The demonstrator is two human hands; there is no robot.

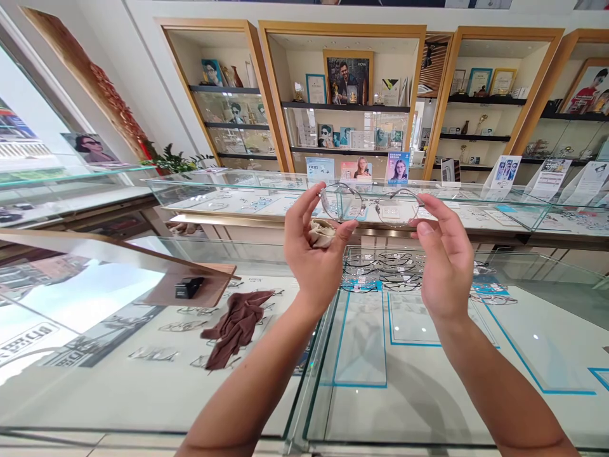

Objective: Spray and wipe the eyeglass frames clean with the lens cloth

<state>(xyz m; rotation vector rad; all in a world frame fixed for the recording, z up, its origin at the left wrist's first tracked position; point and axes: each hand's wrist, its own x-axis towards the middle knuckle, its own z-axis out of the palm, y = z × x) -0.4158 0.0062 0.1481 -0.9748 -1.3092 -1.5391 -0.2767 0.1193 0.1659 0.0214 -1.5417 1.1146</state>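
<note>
A pair of eyeglasses [343, 201] with thin, round metal rims is held up in front of me above the glass counter. My left hand [311, 254] pinches one side of the frame between its fingers, and a crumpled cream-coloured cloth [322, 233] is tucked in its palm. On the other side, my right hand [445, 260] grips the frame's edge with thumb and fingertips. The far shelves show through the lenses. Where the temples run is hard to make out.
A brown cloth [238, 324] lies on the left glass counter [95, 393], near a mirror [95, 304] on a wooden stand. Rows of eyeglasses [399, 270] sit inside the right display case [361, 412]. Another glass showcase [238, 203] and wooden shelves [342, 26] stand beyond.
</note>
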